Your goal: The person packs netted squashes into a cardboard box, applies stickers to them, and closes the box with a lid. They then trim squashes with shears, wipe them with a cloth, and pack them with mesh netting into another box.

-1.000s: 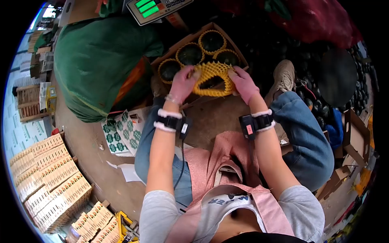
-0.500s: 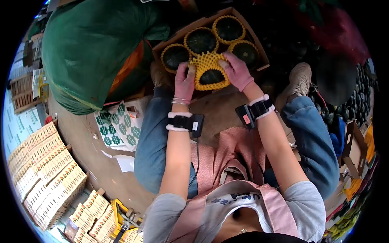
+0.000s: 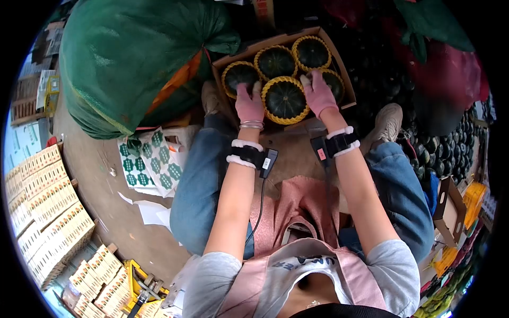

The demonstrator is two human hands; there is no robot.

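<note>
A round dark green pumpkin (image 3: 286, 99) in a yellow foam net sits at the front of an open cardboard box (image 3: 347, 87), its ribbed top facing up. My left hand (image 3: 249, 104), in a pink glove, grips its left side. The pink-gloved right hand (image 3: 319, 94) holds the opposite side, fingertips by the net's edge. Behind it are more netted pumpkins: one at the left (image 3: 238, 78), one at the back middle (image 3: 275, 61), one at the back right (image 3: 312, 52) and one partly hidden by my right hand (image 3: 333, 86).
A large green cloth bundle (image 3: 132, 58) stands left of the box. Printed green-and-white sheets (image 3: 154, 164) lie on the floor. Stacked cartons (image 3: 50, 212) are at far left. Many dark round fruits (image 3: 445, 143) are piled at right, near an open cardboard box (image 3: 450, 206).
The net, earlier stretched upward between my hands over the front pumpkin, now rings it with the top exposed. My hands have shifted to its two sides.
</note>
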